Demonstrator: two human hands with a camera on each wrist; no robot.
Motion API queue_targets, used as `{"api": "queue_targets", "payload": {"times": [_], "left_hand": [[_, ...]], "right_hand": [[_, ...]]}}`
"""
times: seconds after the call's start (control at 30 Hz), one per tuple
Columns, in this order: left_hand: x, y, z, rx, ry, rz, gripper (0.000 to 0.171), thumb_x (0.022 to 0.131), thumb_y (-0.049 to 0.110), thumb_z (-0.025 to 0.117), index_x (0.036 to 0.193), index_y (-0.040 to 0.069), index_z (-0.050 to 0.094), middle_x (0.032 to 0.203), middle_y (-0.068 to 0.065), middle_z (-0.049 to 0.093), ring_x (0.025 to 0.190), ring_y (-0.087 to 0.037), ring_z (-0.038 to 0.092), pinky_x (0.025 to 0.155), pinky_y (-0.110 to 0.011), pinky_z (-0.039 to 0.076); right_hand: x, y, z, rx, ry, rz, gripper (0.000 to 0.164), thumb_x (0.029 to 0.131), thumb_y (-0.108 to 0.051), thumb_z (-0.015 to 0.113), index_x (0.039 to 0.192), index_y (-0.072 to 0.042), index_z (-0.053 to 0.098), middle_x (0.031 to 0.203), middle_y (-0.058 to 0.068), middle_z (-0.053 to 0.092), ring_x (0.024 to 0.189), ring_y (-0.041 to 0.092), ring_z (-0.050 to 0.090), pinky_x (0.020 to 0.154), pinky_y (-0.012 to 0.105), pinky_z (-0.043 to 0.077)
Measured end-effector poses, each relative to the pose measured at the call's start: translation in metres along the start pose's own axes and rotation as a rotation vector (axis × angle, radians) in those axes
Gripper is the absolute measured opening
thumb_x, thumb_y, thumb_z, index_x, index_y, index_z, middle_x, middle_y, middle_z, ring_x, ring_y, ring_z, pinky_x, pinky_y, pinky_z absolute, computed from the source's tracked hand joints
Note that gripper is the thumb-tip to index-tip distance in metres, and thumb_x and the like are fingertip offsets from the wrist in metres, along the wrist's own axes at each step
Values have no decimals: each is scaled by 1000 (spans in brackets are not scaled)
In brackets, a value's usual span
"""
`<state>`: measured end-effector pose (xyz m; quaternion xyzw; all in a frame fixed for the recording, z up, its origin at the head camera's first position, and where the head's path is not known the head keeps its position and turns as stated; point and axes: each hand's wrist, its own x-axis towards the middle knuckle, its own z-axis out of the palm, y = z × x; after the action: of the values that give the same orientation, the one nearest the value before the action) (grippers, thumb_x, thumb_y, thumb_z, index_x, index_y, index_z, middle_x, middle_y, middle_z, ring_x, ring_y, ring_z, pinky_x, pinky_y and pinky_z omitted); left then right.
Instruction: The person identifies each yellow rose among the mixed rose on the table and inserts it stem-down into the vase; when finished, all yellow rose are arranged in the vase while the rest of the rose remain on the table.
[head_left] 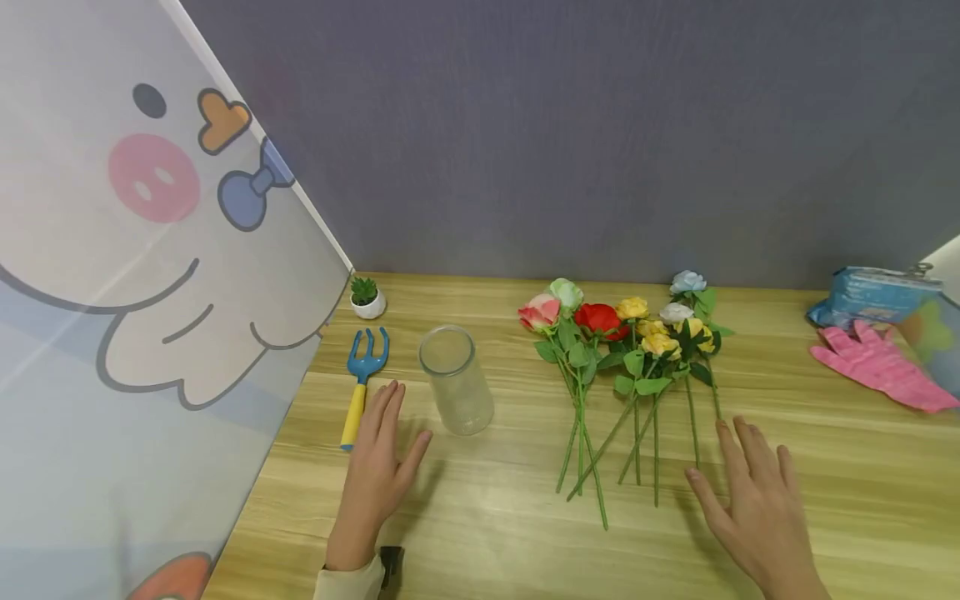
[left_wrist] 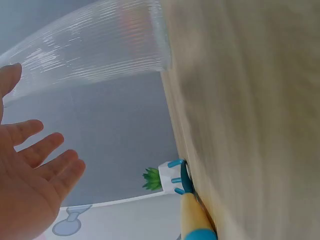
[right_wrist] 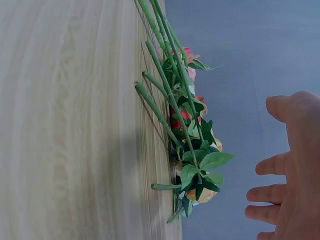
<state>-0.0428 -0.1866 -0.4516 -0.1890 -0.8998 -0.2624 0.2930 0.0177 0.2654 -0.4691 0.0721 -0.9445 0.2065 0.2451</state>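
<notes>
My left hand (head_left: 378,467) hovers with spread fingers between a glass vase (head_left: 463,392) and a hand fork (head_left: 363,379) with blue tines and a yellow handle. In the left wrist view the ribbed vase (left_wrist: 95,47) stands beyond the thumb, apart from it. Several artificial flowers (head_left: 600,321) in red, pink, yellow, white and pale blue lie on the table, their green stems toward me. Near the rightmost stems, my right hand (head_left: 765,508) is held with fingers extended. The right wrist view shows this hand (right_wrist: 285,190) apart from the stems (right_wrist: 170,95), holding nothing.
A small potted succulent (head_left: 367,298) stands at the back left of the wooden table (head_left: 480,533). At the far right lie a pink glove (head_left: 885,367) and a blue packet (head_left: 873,296) with a clip. A grey wall (head_left: 570,142) rises behind.
</notes>
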Motion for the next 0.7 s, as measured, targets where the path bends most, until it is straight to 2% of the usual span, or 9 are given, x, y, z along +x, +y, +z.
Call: {"api": "queue_targets", "payload": {"times": [0.07, 0.13, 0.23, 0.33, 0.4, 0.47, 0.57, 0.63, 0.7], "left_hand": [[3, 0, 2, -41, -10, -13, 72, 109, 51, 45, 149, -9, 45, 147, -30, 50, 135, -48, 48, 128, -19, 18], [6, -1, 5, -72, -23, -33, 73, 108, 52, 46, 151, -8, 44, 148, -29, 50, 135, -47, 48, 127, -20, 21], [9, -2, 8, -103, -34, -55, 74, 107, 52, 48, 151, -7, 44, 148, -28, 50, 135, -46, 49, 123, -37, 36], [14, -4, 11, -140, -27, -52, 73, 106, 49, 54, 149, -9, 45, 145, -31, 52, 132, -47, 53, 109, -55, 47], [18, -6, 13, -181, -13, -45, 73, 105, 48, 57, 147, -11, 46, 143, -32, 54, 128, -46, 55, 103, -56, 51], [22, -8, 15, -228, 2, -32, 69, 102, 37, 68, 147, -11, 46, 143, -31, 55, 126, -45, 57, 99, -54, 55], [28, -10, 19, -291, 16, -30, 70, 91, 17, 81, 145, -11, 48, 141, -29, 56, 124, -44, 58, 97, -51, 58], [31, -12, 21, -322, 20, -31, 75, 80, 2, 85, 145, -10, 49, 140, -28, 58, 124, -44, 59, 96, -52, 59], [33, -12, 23, -343, 18, -43, 76, 76, -1, 86, 144, -8, 51, 139, -26, 59, 124, -43, 60, 96, -51, 60]], "right_hand": [[1, -1, 1, 11, 10, -7, 75, 105, -54, 51, 143, 10, 52, 143, 39, 48, 129, 59, 44, 128, 65, 14], [1, -3, 2, 18, 13, -9, 74, 105, -54, 51, 142, 10, 52, 142, 39, 49, 127, 59, 45, 128, 64, 16], [2, -5, 3, 27, 13, -3, 69, 105, -49, 54, 141, 9, 53, 139, 38, 51, 124, 58, 47, 128, 63, 17], [3, -7, 4, 40, 6, 5, 63, 104, -42, 57, 141, 9, 54, 138, 37, 52, 122, 58, 49, 127, 64, 20], [4, -9, 3, 54, 2, 10, 60, 104, -38, 60, 141, 9, 54, 138, 37, 53, 121, 58, 49, 126, 65, 22], [4, -12, 3, 70, -1, 13, 57, 102, -33, 61, 140, 10, 54, 138, 37, 53, 120, 59, 50, 125, 65, 25], [5, -14, 3, 94, -5, 22, 55, 101, -27, 64, 140, 10, 55, 137, 37, 54, 119, 60, 51, 122, 66, 29], [5, -16, 4, 106, -15, 32, 54, 100, -24, 66, 140, 10, 55, 137, 37, 55, 118, 60, 52, 119, 69, 33], [5, -18, 5, 116, -29, 43, 53, 100, -23, 66, 141, 9, 55, 136, 37, 56, 117, 61, 52, 111, 74, 37]]}}
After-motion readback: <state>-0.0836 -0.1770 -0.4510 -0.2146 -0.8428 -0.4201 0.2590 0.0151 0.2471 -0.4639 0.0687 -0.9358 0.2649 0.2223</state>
